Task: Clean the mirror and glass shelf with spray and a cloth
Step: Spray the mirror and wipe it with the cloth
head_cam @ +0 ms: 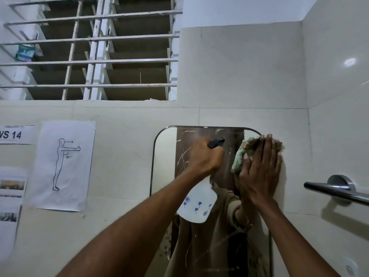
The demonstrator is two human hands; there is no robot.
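Left hand (205, 154): curled round the neck of the spray bottle (197, 204), black nozzle aimed at the glass, white body hanging below the fist.
Right hand (259, 168): flat, fingers straight and together, pressing the green cloth (242, 154) against the upper right part of the mirror (165, 156).
Mirror: rounded corners, streaked, fixed to the tiled wall (249, 72).
Right of mirror: metal rail (337, 191) on the side wall.
Left of mirror: paper posture diagram (63, 164) taped up.
Above: barred window (89, 48).
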